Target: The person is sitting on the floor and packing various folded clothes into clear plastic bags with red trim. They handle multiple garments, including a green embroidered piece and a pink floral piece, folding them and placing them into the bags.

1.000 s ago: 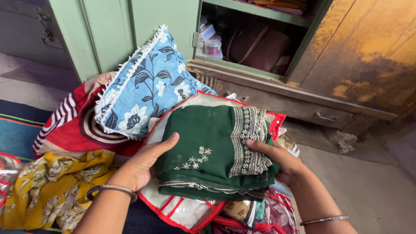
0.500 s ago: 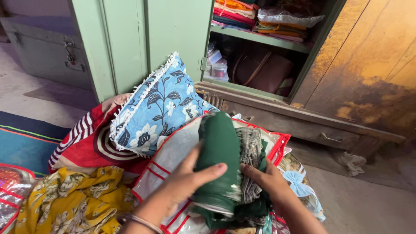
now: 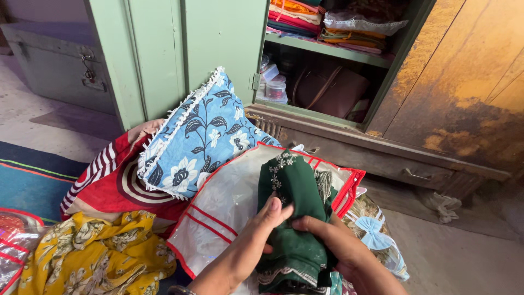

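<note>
Left hand (image 3: 271,217): fingers curled, pressed onto the green embroidered cloth (image 3: 293,218) from the left side.
Right hand (image 3: 327,239): fingers closed round the same cloth from the right, thumb laid across its front.
Green embroidered cloth: folded into a narrow bundle, stood on edge, held between both hands inside the open mouth of the clear garment bag (image 3: 224,202).
Clear garment bag: red-piped, laid on a heap of other packed bags.
Blue floral cushion (image 3: 196,136): white-fringed, propped just behind the bag, resting on the red striped cloth (image 3: 117,180).
Yellow floral cloth (image 3: 93,251): crumpled, at lower left.
Green cupboard (image 3: 218,43): door open; folded clothes stacked on the shelf (image 3: 322,46), a brown bag (image 3: 330,90) below.
</note>
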